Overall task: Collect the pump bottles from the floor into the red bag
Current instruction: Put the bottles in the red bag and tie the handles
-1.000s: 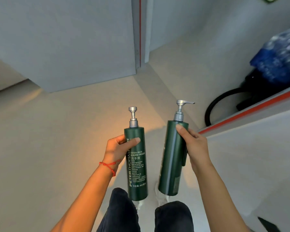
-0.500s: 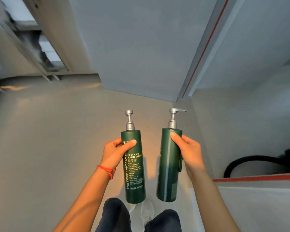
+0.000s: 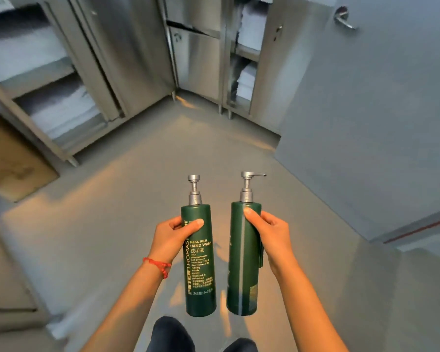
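Observation:
Two dark green pump bottles with silver pumps are held upright in front of me, side by side and a little apart. My left hand point(image 3: 172, 238) grips the left pump bottle point(image 3: 200, 273), whose label reads hand wash and faces me. My right hand point(image 3: 271, 231) grips the right pump bottle point(image 3: 241, 265), its pump spout pointing right. Both bottles hang above the grey floor point(image 3: 117, 224). No red bag is in view.
Steel cabinets point(image 3: 92, 72) with open doors and stacked white linen line the far left and back. A grey door point(image 3: 366, 110) with a lever handle stands at the right. A brown cardboard box point(image 3: 13, 158) sits at the left. My knees show at the bottom edge.
The view has swung left, from a grey wall and a black hose to the steel cabinets and door. Both hands kept the bottles upright in the same grip.

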Demonstrator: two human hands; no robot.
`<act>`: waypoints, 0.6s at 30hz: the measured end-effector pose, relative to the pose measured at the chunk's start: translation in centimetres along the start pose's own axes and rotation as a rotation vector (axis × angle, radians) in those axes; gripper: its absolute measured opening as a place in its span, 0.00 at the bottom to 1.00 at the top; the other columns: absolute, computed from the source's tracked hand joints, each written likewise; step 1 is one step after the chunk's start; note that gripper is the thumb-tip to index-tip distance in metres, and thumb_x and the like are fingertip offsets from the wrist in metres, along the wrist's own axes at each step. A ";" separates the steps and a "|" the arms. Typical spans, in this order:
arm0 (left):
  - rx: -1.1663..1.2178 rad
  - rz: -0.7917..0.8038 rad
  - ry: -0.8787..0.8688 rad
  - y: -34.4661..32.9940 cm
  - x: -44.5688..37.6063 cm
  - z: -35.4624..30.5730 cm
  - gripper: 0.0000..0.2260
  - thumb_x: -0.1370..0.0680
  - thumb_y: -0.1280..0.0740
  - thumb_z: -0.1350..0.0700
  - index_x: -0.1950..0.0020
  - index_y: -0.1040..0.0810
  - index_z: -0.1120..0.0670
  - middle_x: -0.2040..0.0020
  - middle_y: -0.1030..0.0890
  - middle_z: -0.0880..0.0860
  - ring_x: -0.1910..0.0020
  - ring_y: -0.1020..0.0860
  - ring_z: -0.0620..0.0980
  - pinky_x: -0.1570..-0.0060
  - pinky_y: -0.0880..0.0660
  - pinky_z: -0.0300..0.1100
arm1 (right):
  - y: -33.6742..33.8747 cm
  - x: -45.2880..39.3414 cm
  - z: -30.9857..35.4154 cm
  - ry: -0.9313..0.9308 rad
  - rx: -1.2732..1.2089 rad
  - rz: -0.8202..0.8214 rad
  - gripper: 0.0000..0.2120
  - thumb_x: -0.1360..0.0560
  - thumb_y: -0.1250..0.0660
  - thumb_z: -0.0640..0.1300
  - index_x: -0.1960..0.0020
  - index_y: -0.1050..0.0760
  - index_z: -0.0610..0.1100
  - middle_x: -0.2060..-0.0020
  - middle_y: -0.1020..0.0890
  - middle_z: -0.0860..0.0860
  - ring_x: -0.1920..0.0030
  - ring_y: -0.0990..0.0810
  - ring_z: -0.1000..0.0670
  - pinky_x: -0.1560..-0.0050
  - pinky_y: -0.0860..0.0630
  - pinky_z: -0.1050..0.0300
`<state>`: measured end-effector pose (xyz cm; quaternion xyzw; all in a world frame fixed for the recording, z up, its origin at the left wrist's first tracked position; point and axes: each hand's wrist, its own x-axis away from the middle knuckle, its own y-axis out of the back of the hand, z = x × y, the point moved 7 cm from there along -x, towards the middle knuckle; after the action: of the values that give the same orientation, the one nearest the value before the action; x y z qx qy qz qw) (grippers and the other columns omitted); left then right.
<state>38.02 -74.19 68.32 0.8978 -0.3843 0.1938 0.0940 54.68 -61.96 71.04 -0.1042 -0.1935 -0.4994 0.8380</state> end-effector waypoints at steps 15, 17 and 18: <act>0.283 -0.528 -0.063 33.3 -0.6 -1.7 0.03 0.29 0.30 0.62 0.59 0.20 0.54 0.69 0.17 0.47 0.70 0.20 0.43 0.67 0.25 0.35 | -36.1 -2.0 3.3 0.018 0.182 0.492 0.09 0.31 0.30 0.48 0.54 0.19 0.45 0.61 0.16 0.49 0.64 0.18 0.55 0.68 0.25 0.66; 0.294 -0.552 -0.067 36.0 -1.5 -2.2 0.02 0.29 0.30 0.61 0.60 0.20 0.54 0.71 0.17 0.47 0.70 0.21 0.42 0.68 0.25 0.34 | -39.2 -2.8 3.7 0.020 0.201 0.513 0.09 0.30 0.30 0.49 0.54 0.20 0.46 0.60 0.16 0.49 0.62 0.19 0.52 0.65 0.24 0.64; 0.297 -0.563 -0.065 37.3 -2.1 -2.4 0.02 0.29 0.30 0.61 0.60 0.20 0.54 0.71 0.17 0.47 0.70 0.20 0.43 0.68 0.25 0.34 | -40.6 -3.3 4.0 0.025 0.213 0.525 0.08 0.30 0.30 0.49 0.54 0.20 0.46 0.60 0.16 0.49 0.61 0.19 0.52 0.65 0.25 0.64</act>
<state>8.99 -97.69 70.34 0.9785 -0.0911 0.1851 -0.0004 16.75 -77.36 72.48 -0.0559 -0.2012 -0.2431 0.9473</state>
